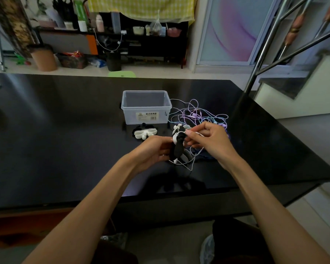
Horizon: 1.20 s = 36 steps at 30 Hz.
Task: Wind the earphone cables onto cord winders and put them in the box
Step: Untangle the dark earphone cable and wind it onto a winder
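Grip: left hand (pixel 154 149) curled round the lower body of a black cord winder (pixel 178 147), holding it upright above the table (pixel 65 130); right hand (pixel 208 140) pinching the white earphone cable (pixel 193 161) between thumb and forefinger against the winder's upper end, a few white turns apparently lying there. Left of the hands, near the box: spare cord winders (pixel 144 132), one white over one black, flat on the table, untouched. Far centre: clear plastic box (pixel 146 107), lid off, nothing visible inside. Centre, below the held winder: loose white cable hanging in loops, with what looks like an earbud at its end. Right and far of the right hand: tangled pile of earphones (pixel 198 115) in purple and pale blue, lying just beside the box. Handling, by judgement: cable very light, limp and springy, apt to slip off or knot; best guided with a fingertip pinch close to the winder under gentle tension. Winder light, probably soft and flexible; hold by its middle, leaving the ends free. Earbuds and plug joints fragile; avoid tugging there.
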Each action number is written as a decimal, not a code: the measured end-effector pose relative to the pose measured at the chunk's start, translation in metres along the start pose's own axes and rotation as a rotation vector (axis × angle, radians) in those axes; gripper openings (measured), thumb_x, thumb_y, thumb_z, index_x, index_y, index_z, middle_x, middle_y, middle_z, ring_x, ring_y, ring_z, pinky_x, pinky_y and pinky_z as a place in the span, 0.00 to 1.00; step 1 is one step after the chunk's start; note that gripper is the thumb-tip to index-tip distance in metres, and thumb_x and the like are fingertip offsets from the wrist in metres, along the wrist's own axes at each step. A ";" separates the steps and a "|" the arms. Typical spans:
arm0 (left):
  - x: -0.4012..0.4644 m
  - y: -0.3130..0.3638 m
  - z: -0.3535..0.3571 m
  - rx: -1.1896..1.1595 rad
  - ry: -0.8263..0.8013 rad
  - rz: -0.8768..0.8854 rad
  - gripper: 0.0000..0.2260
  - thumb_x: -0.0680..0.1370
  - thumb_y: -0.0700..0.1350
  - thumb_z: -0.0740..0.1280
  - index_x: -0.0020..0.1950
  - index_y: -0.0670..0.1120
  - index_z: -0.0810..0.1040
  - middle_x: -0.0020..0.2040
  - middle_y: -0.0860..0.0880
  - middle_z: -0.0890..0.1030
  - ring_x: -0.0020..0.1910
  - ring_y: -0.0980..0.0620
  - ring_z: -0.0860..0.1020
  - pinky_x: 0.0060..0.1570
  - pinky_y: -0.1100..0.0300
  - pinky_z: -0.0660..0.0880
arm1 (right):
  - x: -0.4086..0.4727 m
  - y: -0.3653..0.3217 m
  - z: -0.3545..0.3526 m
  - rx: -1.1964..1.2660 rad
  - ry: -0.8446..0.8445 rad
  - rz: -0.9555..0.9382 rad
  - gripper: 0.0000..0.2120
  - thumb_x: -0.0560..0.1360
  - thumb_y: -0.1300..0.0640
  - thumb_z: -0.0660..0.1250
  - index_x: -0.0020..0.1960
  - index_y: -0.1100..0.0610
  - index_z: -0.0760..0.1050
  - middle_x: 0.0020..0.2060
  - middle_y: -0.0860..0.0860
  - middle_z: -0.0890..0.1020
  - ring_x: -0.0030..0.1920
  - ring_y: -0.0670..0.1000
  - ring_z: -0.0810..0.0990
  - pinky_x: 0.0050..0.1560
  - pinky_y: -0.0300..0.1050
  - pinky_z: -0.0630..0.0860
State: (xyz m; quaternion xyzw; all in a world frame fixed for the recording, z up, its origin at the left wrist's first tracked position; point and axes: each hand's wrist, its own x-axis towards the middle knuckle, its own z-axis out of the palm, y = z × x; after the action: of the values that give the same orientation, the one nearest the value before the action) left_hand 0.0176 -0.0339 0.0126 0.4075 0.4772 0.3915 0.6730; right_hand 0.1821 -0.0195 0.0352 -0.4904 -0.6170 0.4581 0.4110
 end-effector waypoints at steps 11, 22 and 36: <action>-0.001 -0.002 -0.001 0.018 -0.062 0.058 0.10 0.81 0.46 0.60 0.50 0.44 0.80 0.46 0.47 0.85 0.47 0.54 0.82 0.49 0.62 0.79 | 0.001 -0.004 0.001 0.224 -0.091 0.270 0.04 0.74 0.59 0.69 0.47 0.59 0.76 0.31 0.50 0.82 0.26 0.42 0.77 0.31 0.32 0.76; 0.002 -0.002 0.009 0.034 0.047 0.139 0.15 0.81 0.50 0.59 0.61 0.43 0.77 0.58 0.42 0.81 0.57 0.49 0.79 0.51 0.62 0.78 | 0.003 -0.004 -0.003 0.098 0.002 0.297 0.08 0.72 0.54 0.72 0.41 0.59 0.77 0.27 0.50 0.74 0.21 0.41 0.64 0.19 0.30 0.59; 0.001 -0.012 0.002 0.200 -0.180 -0.082 0.10 0.76 0.40 0.67 0.56 0.46 0.79 0.51 0.47 0.84 0.51 0.52 0.82 0.55 0.60 0.78 | 0.001 -0.005 -0.026 -0.190 -0.230 0.371 0.06 0.71 0.57 0.72 0.44 0.59 0.77 0.34 0.51 0.84 0.29 0.42 0.79 0.27 0.30 0.70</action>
State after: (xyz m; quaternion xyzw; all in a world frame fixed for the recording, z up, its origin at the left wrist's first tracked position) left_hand 0.0216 -0.0379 0.0013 0.4860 0.4678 0.2761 0.6846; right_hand 0.2059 -0.0150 0.0460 -0.5766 -0.5995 0.5184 0.1987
